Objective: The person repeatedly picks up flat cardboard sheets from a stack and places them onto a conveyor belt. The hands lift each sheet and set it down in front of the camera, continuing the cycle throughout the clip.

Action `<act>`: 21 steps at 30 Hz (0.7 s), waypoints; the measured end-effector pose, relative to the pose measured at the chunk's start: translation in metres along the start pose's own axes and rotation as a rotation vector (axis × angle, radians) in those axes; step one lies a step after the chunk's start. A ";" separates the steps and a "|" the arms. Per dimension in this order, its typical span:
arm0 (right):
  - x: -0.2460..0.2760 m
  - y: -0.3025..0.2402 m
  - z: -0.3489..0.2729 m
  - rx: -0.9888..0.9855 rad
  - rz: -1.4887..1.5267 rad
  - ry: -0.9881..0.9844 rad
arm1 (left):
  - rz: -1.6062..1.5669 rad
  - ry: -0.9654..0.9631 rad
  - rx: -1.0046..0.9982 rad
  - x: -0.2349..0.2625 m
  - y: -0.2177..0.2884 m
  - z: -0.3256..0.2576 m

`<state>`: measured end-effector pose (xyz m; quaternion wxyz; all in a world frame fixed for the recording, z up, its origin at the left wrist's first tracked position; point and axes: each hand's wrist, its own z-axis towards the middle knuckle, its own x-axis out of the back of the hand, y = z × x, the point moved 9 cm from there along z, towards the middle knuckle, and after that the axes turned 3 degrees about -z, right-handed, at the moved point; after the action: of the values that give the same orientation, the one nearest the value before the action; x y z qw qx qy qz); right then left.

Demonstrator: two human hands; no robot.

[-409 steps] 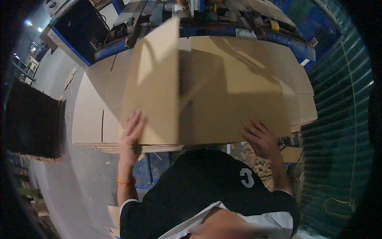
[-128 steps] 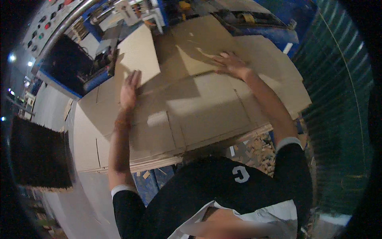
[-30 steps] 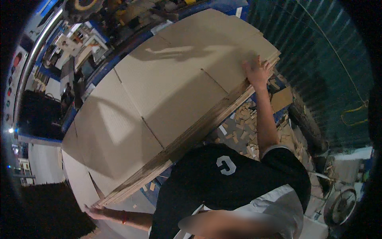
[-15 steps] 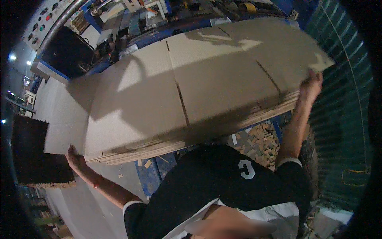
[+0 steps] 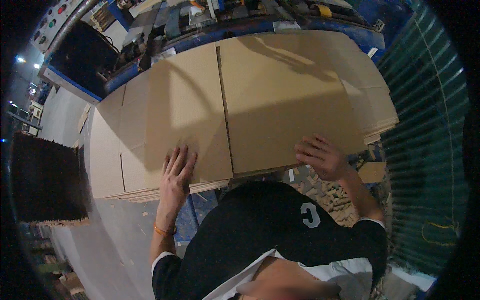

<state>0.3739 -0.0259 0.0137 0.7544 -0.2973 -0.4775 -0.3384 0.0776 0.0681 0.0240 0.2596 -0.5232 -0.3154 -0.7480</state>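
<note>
A brown corrugated cardboard sheet lies with its two sides turned inward, their edges meeting at a narrow dark gap left of centre. Beneath it is a stack of flat cardboard sheets, showing at both sides and along the near edge. My left hand rests open on the near part of the left panel, fingers stretched forward. On the right panel's near edge lies my right hand, fingers apart and slightly blurred. Neither hand grips anything.
A blue machine with rollers stands beyond the stack. At the upper left is a control panel with buttons. A dark stack of cardboard stands left, a green corrugated wall right. Cardboard scraps lie below.
Both hands have come inward from the far ends of the wide sheet. The sheet's sides are now folded over toward the middle, and the hands rest on top instead of holding the ends.
</note>
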 end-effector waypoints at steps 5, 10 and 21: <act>-0.009 0.033 0.015 0.003 -0.126 -0.097 | 0.024 0.002 0.011 0.004 -0.015 0.015; -0.020 0.103 0.053 -0.043 -0.216 -0.169 | 0.003 0.062 0.010 0.010 -0.049 0.046; -0.030 0.214 0.162 -0.431 -0.315 -0.208 | 0.077 0.164 0.048 -0.015 -0.128 0.195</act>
<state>0.4504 0.2329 0.0183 0.5591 -0.4059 -0.5097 -0.5127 0.1108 0.2991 0.0335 0.3255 -0.4656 -0.2907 -0.7699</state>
